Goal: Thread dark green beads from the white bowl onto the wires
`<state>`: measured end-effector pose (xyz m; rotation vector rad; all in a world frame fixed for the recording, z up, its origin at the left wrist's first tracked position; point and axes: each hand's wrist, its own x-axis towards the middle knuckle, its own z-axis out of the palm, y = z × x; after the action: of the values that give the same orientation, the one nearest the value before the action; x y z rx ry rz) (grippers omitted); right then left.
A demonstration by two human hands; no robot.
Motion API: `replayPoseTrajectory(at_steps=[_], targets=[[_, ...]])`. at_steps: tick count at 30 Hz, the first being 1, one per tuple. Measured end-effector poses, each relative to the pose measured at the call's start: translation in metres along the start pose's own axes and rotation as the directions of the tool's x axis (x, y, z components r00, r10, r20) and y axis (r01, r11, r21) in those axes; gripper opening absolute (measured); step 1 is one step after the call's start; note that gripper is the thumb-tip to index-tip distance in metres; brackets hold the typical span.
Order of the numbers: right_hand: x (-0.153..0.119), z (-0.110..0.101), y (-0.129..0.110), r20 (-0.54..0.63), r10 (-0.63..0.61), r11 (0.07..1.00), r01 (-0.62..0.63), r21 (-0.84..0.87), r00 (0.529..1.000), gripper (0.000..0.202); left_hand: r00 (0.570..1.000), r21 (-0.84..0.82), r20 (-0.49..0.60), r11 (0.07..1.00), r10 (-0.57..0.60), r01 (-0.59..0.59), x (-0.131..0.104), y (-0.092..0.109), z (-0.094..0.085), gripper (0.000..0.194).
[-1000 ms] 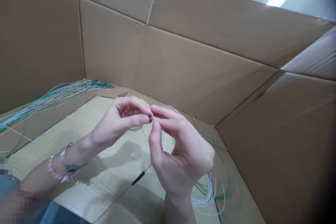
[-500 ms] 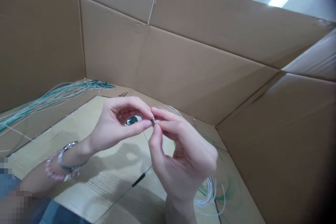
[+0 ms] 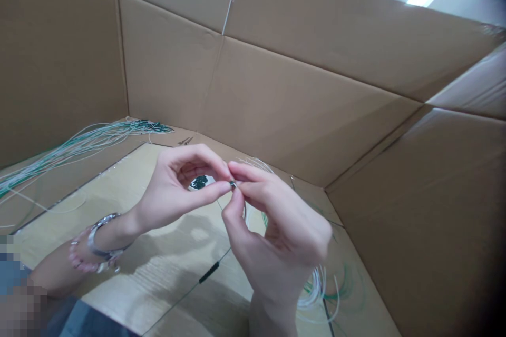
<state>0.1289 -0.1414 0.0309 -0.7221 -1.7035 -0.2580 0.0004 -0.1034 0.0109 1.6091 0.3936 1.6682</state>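
In front of me, my left hand (image 3: 174, 181) pinches a tiny dark green piece (image 3: 232, 183) between thumb and forefinger. My right hand (image 3: 276, 221) meets it fingertip to fingertip, pinched on what looks like the pale tip of a thin wire (image 3: 174, 303); the fingers hide most of that contact. Below the hands, the wire runs down over the board and carries a tight row of dark green pieces (image 3: 209, 273). Behind my left fingers, a heap of similar small dark pieces (image 3: 200, 182) lies in a partly hidden white dish (image 3: 193, 187).
A bundle of white and green wires (image 3: 79, 146) lies along the left edge. More coiled wires (image 3: 314, 295) sit beside my right wrist. A small metal tool (image 3: 185, 141) rests at the back. Cardboard walls (image 3: 296, 110) enclose the pale board (image 3: 114, 179).
Both hands keep the same pinch, with only a slight shift of the fingertips and the right hand. The row of pieces on the wire looks nearly unmoved.
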Motion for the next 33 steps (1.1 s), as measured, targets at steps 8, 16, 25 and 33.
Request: replayPoseTrajectory(at_steps=[8,16,25,33], targets=[[0.002,-0.001,0.004,0.021,-0.006,0.999,0.007,-0.035,1.0,0.021,0.999,-0.005,0.005,0.999,-0.037,0.037,0.001,-0.001,0.0,0.022],[0.002,-0.002,0.005,0.044,0.009,0.999,-0.006,-0.053,0.999,0.019,1.0,-0.002,0.007,1.0,-0.03,0.03,0.0,-0.002,0.0,0.022],[0.001,-0.013,0.002,0.14,0.03,0.995,-0.016,-0.103,0.99,0.018,0.977,0.233,0.125,0.951,0.175,-0.201,-0.001,-0.001,-0.005,0.02],[0.004,-0.018,0.002,0.205,0.093,0.996,-0.093,-0.011,0.974,0.018,0.966,0.259,0.131,0.933,0.222,-0.25,-0.005,-0.004,-0.004,0.027]])
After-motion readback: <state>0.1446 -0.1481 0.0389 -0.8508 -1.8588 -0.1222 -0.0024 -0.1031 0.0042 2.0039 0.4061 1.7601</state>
